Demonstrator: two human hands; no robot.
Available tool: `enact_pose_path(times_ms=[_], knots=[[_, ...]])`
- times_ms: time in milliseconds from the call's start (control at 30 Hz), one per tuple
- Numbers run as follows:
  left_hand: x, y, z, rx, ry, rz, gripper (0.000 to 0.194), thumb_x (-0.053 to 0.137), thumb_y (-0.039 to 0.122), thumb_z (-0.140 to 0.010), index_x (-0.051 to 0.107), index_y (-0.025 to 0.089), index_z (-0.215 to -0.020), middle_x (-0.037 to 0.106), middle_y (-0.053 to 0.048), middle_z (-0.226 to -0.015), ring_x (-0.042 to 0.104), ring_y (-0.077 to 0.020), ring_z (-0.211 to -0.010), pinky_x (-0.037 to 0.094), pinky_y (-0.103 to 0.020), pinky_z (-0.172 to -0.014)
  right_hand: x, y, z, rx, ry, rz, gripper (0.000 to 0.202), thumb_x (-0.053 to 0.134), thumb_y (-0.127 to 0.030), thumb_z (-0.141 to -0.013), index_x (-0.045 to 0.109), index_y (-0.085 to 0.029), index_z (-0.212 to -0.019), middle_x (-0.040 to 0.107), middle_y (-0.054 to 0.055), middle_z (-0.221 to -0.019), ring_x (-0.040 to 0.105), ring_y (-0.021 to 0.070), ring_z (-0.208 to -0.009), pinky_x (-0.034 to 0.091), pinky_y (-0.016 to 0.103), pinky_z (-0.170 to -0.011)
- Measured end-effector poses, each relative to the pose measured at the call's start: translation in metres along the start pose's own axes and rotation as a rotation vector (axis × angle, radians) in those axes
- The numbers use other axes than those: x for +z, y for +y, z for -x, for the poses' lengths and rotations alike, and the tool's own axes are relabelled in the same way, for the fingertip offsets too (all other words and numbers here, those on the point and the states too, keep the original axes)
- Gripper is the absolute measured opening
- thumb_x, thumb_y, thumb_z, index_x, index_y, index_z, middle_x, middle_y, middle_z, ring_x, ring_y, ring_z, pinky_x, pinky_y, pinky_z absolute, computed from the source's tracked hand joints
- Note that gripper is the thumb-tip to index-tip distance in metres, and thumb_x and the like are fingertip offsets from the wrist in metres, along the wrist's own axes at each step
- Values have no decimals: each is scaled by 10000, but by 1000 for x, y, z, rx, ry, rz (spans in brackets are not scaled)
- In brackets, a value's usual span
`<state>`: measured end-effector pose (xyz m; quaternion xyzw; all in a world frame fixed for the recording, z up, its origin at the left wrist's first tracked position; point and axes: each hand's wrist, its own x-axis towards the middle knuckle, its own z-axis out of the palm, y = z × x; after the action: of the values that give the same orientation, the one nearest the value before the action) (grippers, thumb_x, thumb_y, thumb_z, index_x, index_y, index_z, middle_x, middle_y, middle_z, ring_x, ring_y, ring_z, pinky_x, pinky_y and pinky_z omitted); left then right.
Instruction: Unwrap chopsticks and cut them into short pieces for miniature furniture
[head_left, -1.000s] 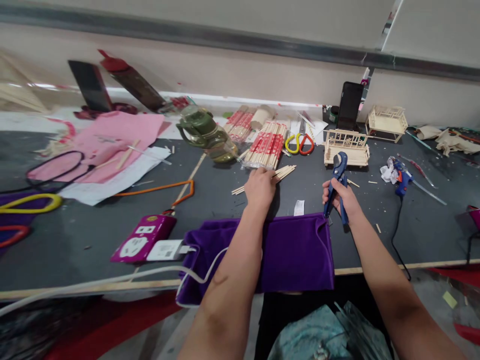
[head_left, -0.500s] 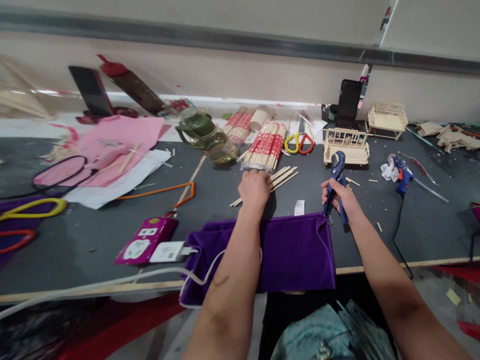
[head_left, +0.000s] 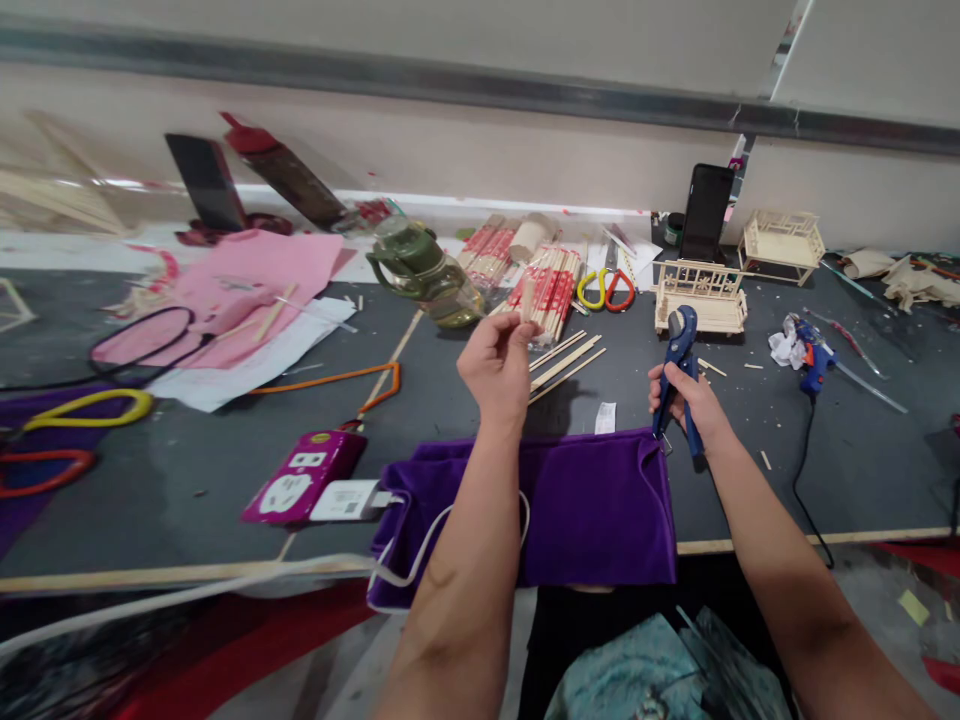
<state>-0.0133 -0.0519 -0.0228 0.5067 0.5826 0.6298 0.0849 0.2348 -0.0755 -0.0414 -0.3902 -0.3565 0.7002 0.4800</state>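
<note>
Pinched between the thumb and fingers of my left hand (head_left: 496,365) is a short, pale wooden stick (head_left: 528,300), its tip pointing up. Several longer wooden sticks (head_left: 564,366) lie on the dark table just right of that hand. Behind it are red-and-white wrapped packs of chopsticks (head_left: 553,285). My right hand (head_left: 694,400) is wrapped around the handles of a blue pipe cutter (head_left: 681,340), held upright with its head up. Close behind the cutter stands a small wooden bench model (head_left: 701,298). A purple cloth (head_left: 596,510) lies at the table's front edge below both hands.
A green-topped bottle (head_left: 424,270) leans left of the packs. Scissors with yellow and red handles (head_left: 606,288) lie behind. Rightward are a blue glue gun (head_left: 814,365) and a second wooden model (head_left: 781,243). A magenta power socket (head_left: 307,475) with a white cable sits left.
My left hand has risen from the loose sticks and turned, now with a short stick in its fingertips. My right hand keeps its grip on the pipe cutter, almost unmoved.
</note>
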Motion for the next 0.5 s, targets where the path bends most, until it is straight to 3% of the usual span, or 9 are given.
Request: enact_pose_path(times_ms=[67, 167, 333, 500], knots=[[6, 10, 4, -62, 10, 304, 261, 627, 403, -883, 650, 192, -1034, 690, -21, -852, 703, -170, -766, 597, -343, -783, 1, 0, 1, -3, 1, 8, 473, 799, -601, -693, 688, -173, -863, 619, -18, -667, 585, 113, -560, 540, 269, -554], [19, 17, 15, -170, -110, 523, 297, 725, 436, -812, 639, 199, -969, 675, -9, -845, 724, -175, -774, 622, -357, -797, 2, -2, 3, -7, -2, 27, 464, 795, -592, -704, 691, -174, -877, 622, -15, -677, 589, 113, -564, 535, 267, -558], [36, 11, 31, -282, -382, 562, 251, 709, 373, -814, 566, 187, -904, 667, -7, -856, 740, -180, -813, 616, -353, -815, 3, -5, 6, -20, -2, 35, 462, 797, -589, -707, 698, -179, -895, 628, -12, -695, 596, 114, -582, 528, 261, -571], [38, 2, 35, -260, -617, 457, 152, 634, 297, -831, 539, 190, -882, 661, 6, -764, 737, -190, -769, 594, -320, -722, 3, -6, 7, -31, -10, 34, 443, 792, -579, -724, 704, -182, -901, 624, -15, -707, 599, 113, -593, 523, 258, -579]])
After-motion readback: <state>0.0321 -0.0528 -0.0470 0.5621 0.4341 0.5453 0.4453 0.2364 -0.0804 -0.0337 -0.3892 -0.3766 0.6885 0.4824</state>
